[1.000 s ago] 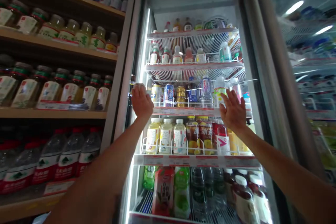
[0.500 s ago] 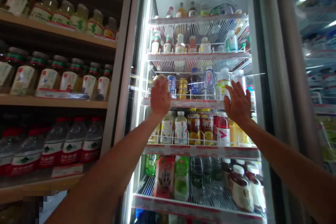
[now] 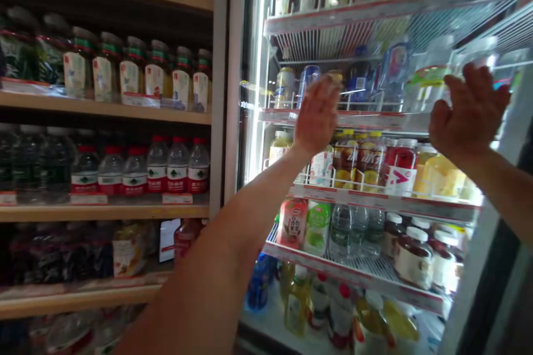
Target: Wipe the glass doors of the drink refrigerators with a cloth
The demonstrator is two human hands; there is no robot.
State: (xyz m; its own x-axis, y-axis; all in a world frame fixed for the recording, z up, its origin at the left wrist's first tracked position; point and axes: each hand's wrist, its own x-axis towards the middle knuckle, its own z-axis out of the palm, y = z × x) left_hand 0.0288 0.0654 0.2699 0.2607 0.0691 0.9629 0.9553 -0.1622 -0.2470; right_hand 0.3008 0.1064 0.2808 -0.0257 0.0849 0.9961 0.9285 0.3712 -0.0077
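I have both hands raised at the ends of outstretched arms in the head view. My left hand [image 3: 318, 113] is flat and unfolded, its fingers lying close together. My right hand [image 3: 468, 108] is wide, with thumb and fingers spread. Both are positioned in front of the lit display cooler [image 3: 238, 22], well apart from each other; I cannot tell whether the fingertips touch a glass pane. Behind the left fingertips is a gold can [image 3: 336, 79], partly covered; a blue can [image 3: 308, 75] stands just beside it. Behind the right hand, on the same shelf, are a bottle with a green label [image 3: 431, 83] and a white-capped bottle [image 3: 483, 50]. One shelf lower, from left to right, are yellow-capped tea bottles [image 3: 370, 161], a red bottle with a white label [image 3: 402, 169] and yellow bottles [image 3: 443, 177]. The next shelf down carries a red container [image 3: 291, 224], a green container [image 3: 317, 227], clear bottles [image 3: 341, 230] and dark jars with white lids [image 3: 413, 258]. At the cooler's base, a blue item [image 3: 258, 283] and assorted bottles [image 3: 296, 305] stand in dimmer light. Left of the cooler, wooden shelving [image 3: 104, 212] holds red-capped water bottles [image 3: 157, 169], with green-necked bottles [image 3: 156, 75] one level above.
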